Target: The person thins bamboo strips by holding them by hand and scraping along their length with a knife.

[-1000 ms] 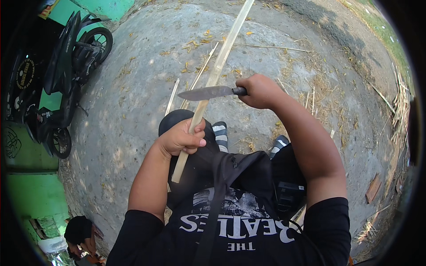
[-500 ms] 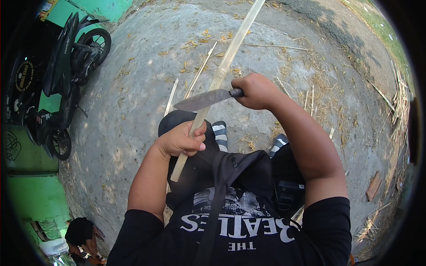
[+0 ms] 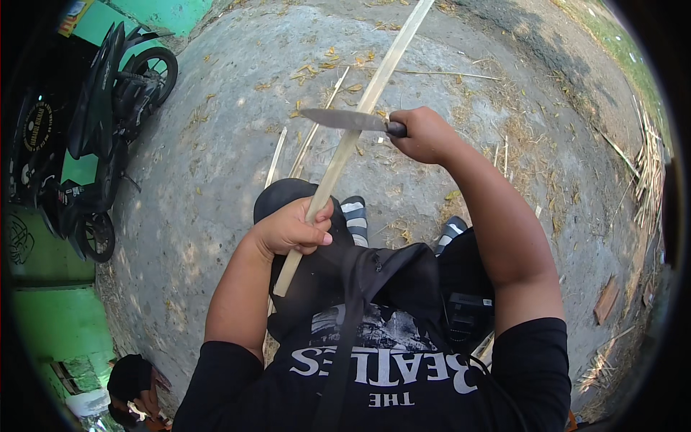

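Note:
My left hand (image 3: pixel 296 227) is closed round the lower part of a long, pale bamboo strip (image 3: pixel 336 171), above my left knee. The strip slants up and away to the right, past the far edge of the view. In my right hand (image 3: pixel 425 135) is the dark handle of a broad-bladed knife (image 3: pixel 343 119). Its blade lies across the strip, well beyond my left hand, with the tip pointing left. Whether the edge bites into the strip I cannot tell.
Thin bamboo strips (image 3: pixel 276 155) and dry leaves lie on the concrete ground (image 3: pixel 209 173). A heap of split bamboo (image 3: pixel 650 173) is at the far right. A motorcycle (image 3: pixel 115 93) stands at the left by a green wall. Another person (image 3: pixel 133 381) crouches at the lower left.
My right hand has moved the knife up the strip, away from my left hand, and the blade has turned more level. My left hand keeps its hold on the strip.

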`<state>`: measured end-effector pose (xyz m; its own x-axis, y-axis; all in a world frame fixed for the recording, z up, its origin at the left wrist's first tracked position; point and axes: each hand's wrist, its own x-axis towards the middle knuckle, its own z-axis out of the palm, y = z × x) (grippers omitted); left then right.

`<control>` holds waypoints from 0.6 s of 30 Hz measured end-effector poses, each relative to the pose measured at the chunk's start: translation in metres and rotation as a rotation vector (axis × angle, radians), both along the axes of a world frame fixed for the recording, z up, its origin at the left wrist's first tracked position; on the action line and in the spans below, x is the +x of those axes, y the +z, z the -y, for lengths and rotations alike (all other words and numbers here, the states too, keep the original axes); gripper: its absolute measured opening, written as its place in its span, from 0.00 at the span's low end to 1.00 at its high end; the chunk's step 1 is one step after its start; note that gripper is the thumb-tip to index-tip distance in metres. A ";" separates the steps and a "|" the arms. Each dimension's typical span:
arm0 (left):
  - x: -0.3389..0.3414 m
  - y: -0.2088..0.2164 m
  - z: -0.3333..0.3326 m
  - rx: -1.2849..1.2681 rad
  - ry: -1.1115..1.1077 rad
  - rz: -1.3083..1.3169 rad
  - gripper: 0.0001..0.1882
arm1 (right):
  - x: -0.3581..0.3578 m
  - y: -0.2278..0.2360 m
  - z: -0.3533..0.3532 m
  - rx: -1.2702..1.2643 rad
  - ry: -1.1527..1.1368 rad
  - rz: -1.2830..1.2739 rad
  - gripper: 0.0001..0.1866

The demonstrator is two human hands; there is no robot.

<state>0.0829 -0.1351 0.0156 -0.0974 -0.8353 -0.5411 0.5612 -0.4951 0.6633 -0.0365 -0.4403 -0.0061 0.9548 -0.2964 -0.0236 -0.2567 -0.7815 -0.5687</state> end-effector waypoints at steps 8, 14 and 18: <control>0.000 -0.002 0.001 -0.029 0.060 -0.037 0.21 | -0.018 -0.006 0.019 0.140 -0.151 0.008 0.12; 0.000 -0.003 0.001 -0.013 0.034 -0.020 0.21 | 0.001 -0.011 -0.014 0.002 0.218 0.006 0.08; 0.002 -0.001 -0.001 -0.036 0.078 -0.033 0.21 | 0.004 -0.024 0.037 0.591 -0.483 -0.098 0.19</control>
